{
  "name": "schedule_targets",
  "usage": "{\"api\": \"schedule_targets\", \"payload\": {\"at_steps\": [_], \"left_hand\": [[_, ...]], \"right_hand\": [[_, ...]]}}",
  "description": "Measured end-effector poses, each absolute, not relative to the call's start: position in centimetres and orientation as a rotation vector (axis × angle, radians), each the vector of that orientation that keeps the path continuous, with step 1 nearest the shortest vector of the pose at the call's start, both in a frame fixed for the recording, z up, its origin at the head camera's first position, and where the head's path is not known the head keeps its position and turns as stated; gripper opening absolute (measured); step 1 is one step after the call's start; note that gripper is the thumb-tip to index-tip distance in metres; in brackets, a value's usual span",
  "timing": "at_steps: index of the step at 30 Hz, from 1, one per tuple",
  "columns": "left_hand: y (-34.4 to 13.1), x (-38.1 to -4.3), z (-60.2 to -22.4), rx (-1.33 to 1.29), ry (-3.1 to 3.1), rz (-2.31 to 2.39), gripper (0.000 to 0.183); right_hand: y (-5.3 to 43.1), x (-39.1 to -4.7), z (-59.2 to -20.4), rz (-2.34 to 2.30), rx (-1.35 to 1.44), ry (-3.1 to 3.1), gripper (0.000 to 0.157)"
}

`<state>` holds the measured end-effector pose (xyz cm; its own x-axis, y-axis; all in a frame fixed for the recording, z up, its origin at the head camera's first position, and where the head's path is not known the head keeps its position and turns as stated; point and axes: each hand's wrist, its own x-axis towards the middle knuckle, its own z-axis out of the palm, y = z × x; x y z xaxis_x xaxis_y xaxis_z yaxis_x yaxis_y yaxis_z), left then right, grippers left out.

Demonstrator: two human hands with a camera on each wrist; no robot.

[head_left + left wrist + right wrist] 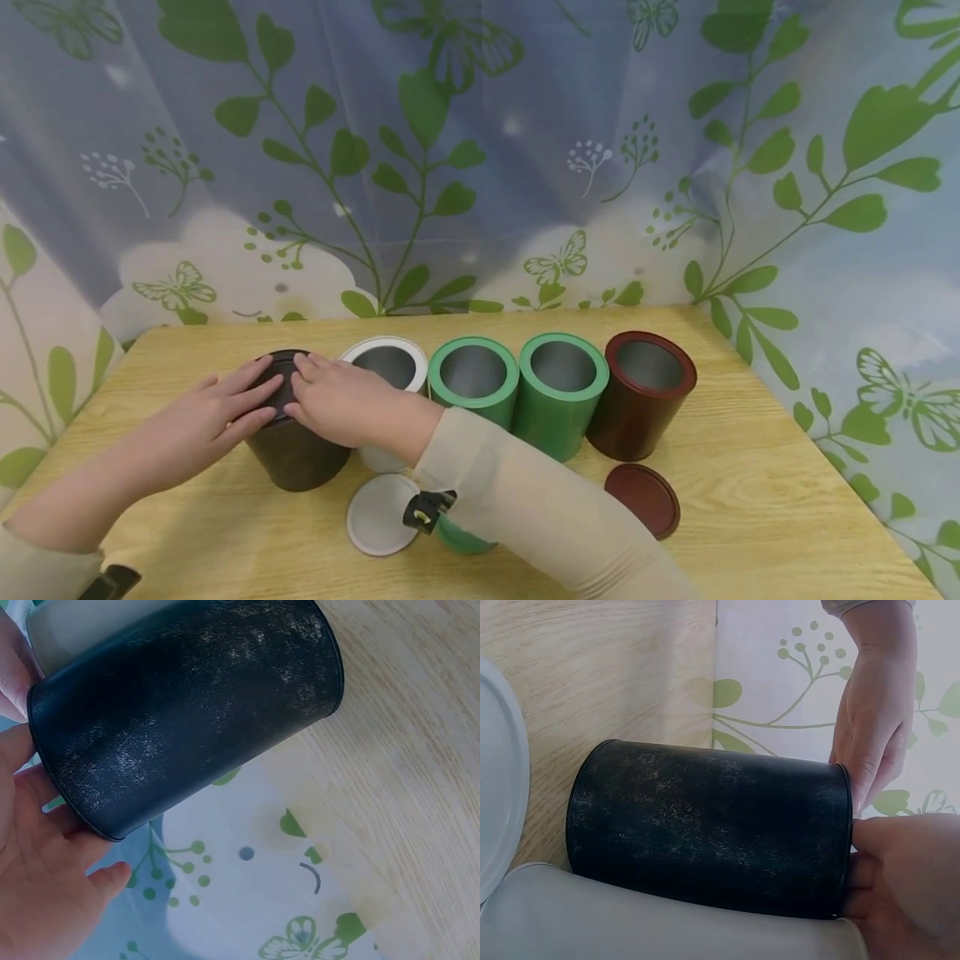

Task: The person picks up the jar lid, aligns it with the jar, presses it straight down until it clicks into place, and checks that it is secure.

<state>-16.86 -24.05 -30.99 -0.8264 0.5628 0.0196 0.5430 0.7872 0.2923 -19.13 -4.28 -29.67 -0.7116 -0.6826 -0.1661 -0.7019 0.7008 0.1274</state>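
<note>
A black can [300, 458] with scuffed sides stands upright at the left end of a row of cans. My left hand [217, 417] lies over the left part of its dark top, fingers stretched across the rim. From the right, my right hand [341, 402] presses down on the same top with its fingers extended. Both hands cover much of that top. In the right wrist view, the can's wall [705, 825] shows beside a white can. The left wrist view shows my left fingers spread at the can's top edge [71, 802].
To the right stand an uncovered white can [386, 460], two green cans [555, 429] and a dark red can [630, 425]. A white lid [378, 521], a partly hidden green lid [465, 539] and a dark red lid [643, 500] lie in front. Patterned curtain [510, 192] hangs behind the table.
</note>
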Motion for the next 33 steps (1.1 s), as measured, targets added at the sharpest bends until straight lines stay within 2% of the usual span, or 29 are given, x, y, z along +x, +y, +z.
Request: {"api": "schedule_targets", "payload": {"at_steps": [19,33], "left_hand": [[-23.99,-17.21,-30.71,0.805,2.828,0.478,0.059],[-23.95,-17.29,-30.43,0.843,2.873,0.403,0.056]], "right_hand": [[-4.72,-19.36,-29.78,0.318,-1.082,2.766,0.053],[-4.74,-19.32,-29.78,0.333,-1.064,2.791,0.051]]}}
